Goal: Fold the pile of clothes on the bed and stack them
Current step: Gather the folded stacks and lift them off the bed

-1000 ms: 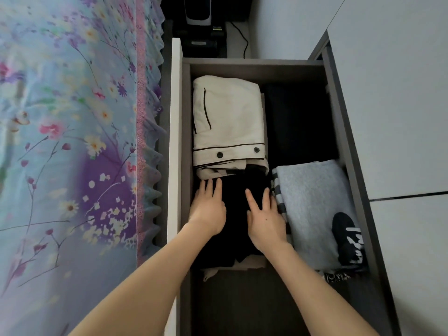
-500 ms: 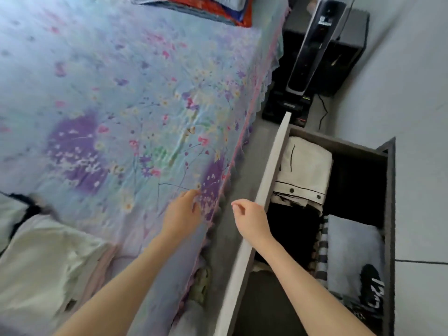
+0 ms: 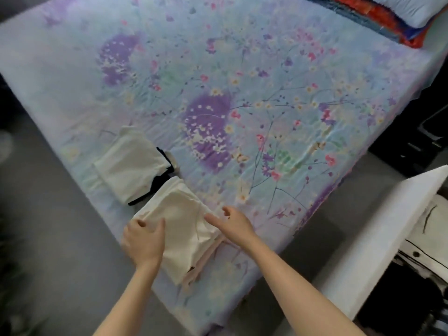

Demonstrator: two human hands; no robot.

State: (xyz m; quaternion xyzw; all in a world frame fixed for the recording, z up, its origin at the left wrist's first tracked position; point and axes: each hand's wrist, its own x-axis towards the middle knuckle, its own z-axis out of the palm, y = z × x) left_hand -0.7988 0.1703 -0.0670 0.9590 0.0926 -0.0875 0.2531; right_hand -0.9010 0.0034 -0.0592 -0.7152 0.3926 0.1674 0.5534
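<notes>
Two folded stacks lie near the bed's (image 3: 242, 69) front-left edge. The nearer one is a cream folded garment (image 3: 184, 229) on top of a pinkish one. My left hand (image 3: 144, 241) rests on its left corner, thumb and fingers pinching the cloth edge. My right hand (image 3: 231, 223) hovers over its right edge with fingers spread, holding nothing. Behind it sits a second folded cream garment (image 3: 132, 166) with dark trim showing under it.
An open drawer (image 3: 388, 238) with a white front stands at the right, holding folded cream and black clothes. A red and blue pillow stack (image 3: 388, 18) lies at the bed's far right corner. Grey floor runs along the left.
My hands left the drawer and swung left to the bed. The view turned from the drawer to the folded stacks, and both hands now reach the nearer cream stack.
</notes>
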